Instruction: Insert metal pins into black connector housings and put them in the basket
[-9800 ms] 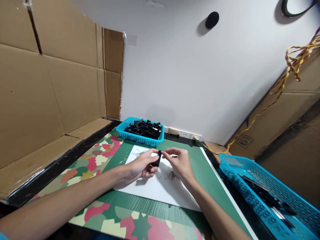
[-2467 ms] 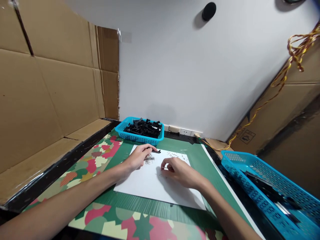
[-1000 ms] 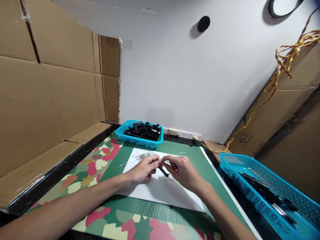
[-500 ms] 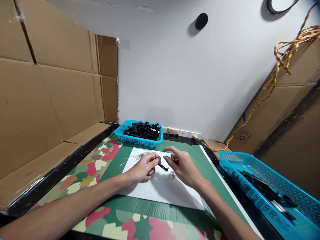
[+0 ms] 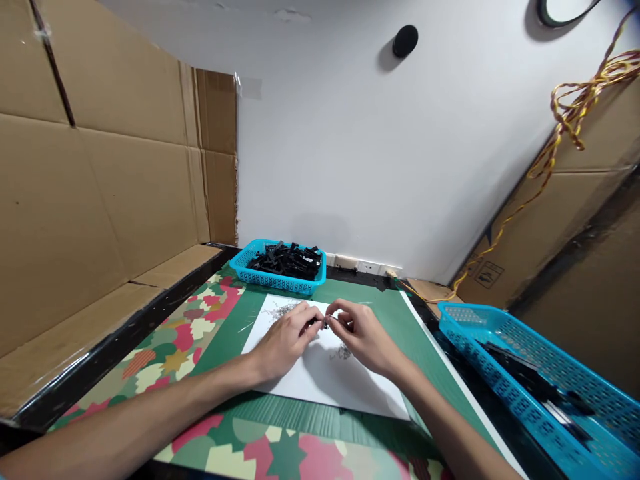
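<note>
Farthest to the left of the hands stands a cardboard wall (image 5: 110, 167), cut off by the edge of the view. A patterned mat (image 5: 175, 340) spreads beneath the left forearm. Beyond the left hand sits a blue basket (image 5: 275, 278) heaped with black parts (image 5: 285, 260), too jumbled to tell one from the next. Nearer, just past the left knuckles, a heap of thin wire bits (image 5: 283, 311) lies on a white sheet (image 5: 320, 381), partly covered from sight by the hand.

The left hand (image 5: 285, 339) pinches a small black piece (image 5: 326, 325) between thumb and fingers, above the sheet. Most of the piece is hidden inside that grip; the end that shows points toward the right hand, so its long axis seems to run roughly across from hand to hand, though its tilt cannot be made out. The right hand (image 5: 363, 333) has thumb and forefinger drawn close at that end; whether they pinch something tiny, I cannot tell. Below the right fingertips lies a second scatter of wire bits (image 5: 343, 352).

Well to the right of the hands, a larger blue tray (image 5: 565, 367) holds dark strips (image 5: 530, 379), its near end cut off by the frame.
</note>
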`<state>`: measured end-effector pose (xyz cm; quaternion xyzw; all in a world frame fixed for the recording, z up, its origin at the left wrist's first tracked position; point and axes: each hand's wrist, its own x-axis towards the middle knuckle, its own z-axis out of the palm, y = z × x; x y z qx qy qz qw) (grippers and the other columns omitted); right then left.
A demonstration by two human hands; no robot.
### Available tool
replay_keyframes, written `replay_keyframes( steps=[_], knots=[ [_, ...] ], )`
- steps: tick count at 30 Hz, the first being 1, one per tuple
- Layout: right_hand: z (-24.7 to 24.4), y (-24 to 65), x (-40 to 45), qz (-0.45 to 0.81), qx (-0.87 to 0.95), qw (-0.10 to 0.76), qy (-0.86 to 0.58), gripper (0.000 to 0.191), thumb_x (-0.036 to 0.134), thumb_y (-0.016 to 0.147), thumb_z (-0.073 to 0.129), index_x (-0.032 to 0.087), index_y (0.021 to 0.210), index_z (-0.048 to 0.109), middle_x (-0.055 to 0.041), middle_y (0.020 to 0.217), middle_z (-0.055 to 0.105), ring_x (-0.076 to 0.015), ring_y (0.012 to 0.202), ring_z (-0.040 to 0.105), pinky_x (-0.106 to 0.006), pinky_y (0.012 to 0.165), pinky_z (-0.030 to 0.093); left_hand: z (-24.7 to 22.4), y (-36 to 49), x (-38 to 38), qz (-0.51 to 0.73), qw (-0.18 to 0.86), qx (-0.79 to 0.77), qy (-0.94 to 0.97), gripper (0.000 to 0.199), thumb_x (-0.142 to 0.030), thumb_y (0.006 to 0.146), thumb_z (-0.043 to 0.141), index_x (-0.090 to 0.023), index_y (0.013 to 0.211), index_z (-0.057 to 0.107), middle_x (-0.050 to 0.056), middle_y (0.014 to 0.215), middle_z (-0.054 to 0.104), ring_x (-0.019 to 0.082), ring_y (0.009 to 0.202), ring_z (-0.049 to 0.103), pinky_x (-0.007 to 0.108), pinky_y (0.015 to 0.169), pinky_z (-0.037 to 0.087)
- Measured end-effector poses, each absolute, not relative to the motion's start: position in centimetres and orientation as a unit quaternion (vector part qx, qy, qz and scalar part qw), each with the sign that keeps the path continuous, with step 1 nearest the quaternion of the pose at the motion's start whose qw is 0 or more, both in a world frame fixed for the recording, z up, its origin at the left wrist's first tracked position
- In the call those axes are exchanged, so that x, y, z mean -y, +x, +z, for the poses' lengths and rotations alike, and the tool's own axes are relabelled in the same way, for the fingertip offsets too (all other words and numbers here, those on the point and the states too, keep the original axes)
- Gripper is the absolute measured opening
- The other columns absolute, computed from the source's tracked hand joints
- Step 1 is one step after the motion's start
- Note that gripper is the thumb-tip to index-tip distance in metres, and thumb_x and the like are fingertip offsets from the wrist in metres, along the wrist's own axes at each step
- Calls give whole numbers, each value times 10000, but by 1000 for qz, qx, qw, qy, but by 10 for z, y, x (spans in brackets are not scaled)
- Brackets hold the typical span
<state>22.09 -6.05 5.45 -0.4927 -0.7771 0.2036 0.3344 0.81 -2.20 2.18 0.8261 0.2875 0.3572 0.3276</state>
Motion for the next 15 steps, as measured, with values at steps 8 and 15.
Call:
replay_keyframes(
  steps=[8, 15],
  knots=[
    [55, 220, 61, 179, 791, 317, -491, 145, 267, 989, 621, 189, 889, 694, 67, 580, 485, -99, 509, 376, -226, 496, 283, 19, 7, 24, 333, 284, -308, 845, 207, -330, 1072, 499, -247, 1050, 687, 42, 1024, 606, 237, 921, 602, 338, 839, 412],
    [56, 222, 58, 125, 782, 361, -492, 141, 219, 896, 651, 162, 822, 757, 53, 562, 453, -105, 525, 346, -242, 497, 278, 22, 6, 22, 353, 331, -288, 827, 323, -411, 1097, 452, -249, 1101, 731, 61, 1084, 663, 253, 1032, 623, 365, 962, 441]
  ],
)
